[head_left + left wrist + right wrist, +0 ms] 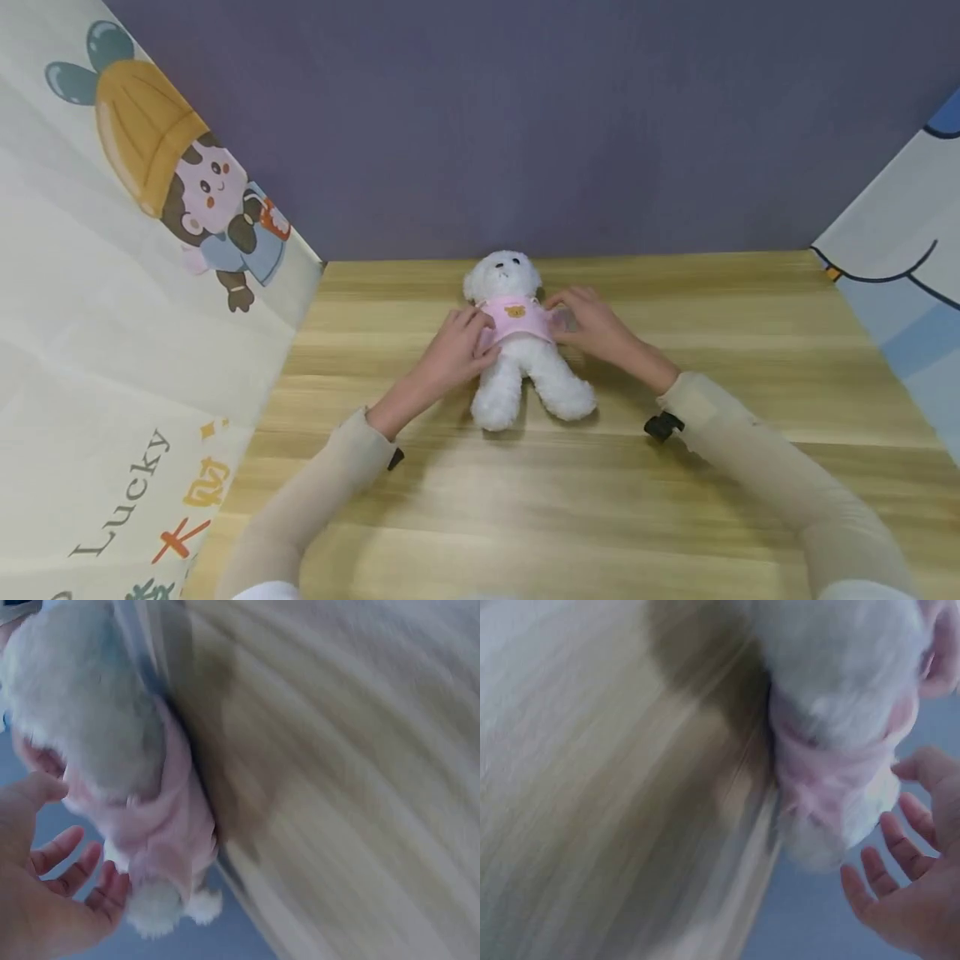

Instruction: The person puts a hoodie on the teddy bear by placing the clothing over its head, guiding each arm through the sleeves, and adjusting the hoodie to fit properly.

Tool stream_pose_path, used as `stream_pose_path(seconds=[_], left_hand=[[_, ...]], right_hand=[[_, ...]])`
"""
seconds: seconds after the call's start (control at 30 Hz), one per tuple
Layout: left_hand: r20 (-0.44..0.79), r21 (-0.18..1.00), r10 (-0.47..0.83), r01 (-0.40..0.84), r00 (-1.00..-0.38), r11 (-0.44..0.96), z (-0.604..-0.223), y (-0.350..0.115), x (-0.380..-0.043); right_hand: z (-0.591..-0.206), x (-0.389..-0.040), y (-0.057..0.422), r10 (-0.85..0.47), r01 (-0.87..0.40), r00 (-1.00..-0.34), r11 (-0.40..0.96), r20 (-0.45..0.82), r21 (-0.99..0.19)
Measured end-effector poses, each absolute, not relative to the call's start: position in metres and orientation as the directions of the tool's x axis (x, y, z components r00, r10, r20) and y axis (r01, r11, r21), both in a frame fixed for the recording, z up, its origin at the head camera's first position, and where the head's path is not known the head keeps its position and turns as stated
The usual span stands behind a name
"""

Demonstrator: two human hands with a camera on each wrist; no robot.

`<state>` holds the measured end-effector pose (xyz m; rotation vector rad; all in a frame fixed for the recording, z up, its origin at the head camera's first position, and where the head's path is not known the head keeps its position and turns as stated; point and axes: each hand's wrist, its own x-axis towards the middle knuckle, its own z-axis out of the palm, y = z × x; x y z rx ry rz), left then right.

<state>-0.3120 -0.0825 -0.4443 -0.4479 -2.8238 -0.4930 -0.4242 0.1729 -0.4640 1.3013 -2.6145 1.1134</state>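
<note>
A white plush teddy bear [561,385] in a pink shirt [517,313] with a small bear-face print lies on its back on the wooden table. My left hand [459,343] is at the shirt's left edge, its fingers loosely bent. On the opposite side, my right hand [588,323] is beside the bear's arm and the shirt. In the left wrist view the left hand [56,877] has its fingers apart, with the thumb near the shirt. The right wrist view has the right hand [922,862] with spread, slightly bent fingers close to the bear. Whether either hand touches it is hard to tell.
The wooden tabletop [570,517] extends around the bear. A dark upright panel [480,125] stands right behind the bear's head. Printed cartoon panels rise at the left [97,333] and right [892,225].
</note>
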Motion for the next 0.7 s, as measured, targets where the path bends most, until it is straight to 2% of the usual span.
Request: stream_pose_path(seconds=[0.1, 0.2, 0.33, 0.47, 0.57, 0.7], left_hand=[[0.261, 0.176, 0.269, 0.319, -0.927, 0.931, -0.447, -0.071, -0.314], [0.227, 0.136, 0.254, 0.289, -0.940, 0.948, -0.453, -0.064, -0.315], [0.216, 0.189, 0.315, 0.356, -0.924, 0.915, -0.457, -0.065, -0.315], [0.273, 0.240, 0.445, 0.508, -0.853, 0.827, -0.457, -0.070, -0.316], [0.302, 0.232, 0.518, 0.589, -0.800, 0.774, -0.456, -0.073, -0.319], [0.301, 0.218, 0.546, 0.614, -0.782, 0.759, -0.458, -0.073, -0.322]], right_hand=[[-0.461, -0.416, 0.170, -0.721, -0.814, -0.564, 0.406, 0.401, -0.414], [-0.465, -0.410, 0.168, -0.756, -0.851, -0.519, 0.415, 0.399, -0.322], [-0.468, -0.411, 0.172, -0.810, -0.873, -0.470, 0.369, 0.350, -0.318], [-0.468, -0.416, 0.181, -0.864, -0.896, -0.394, 0.283, 0.315, -0.343], [-0.466, -0.421, 0.187, -0.888, -0.900, -0.355, 0.240, 0.293, -0.363], [-0.468, -0.427, 0.191, -0.904, -0.899, -0.330, 0.211, 0.273, -0.385]])
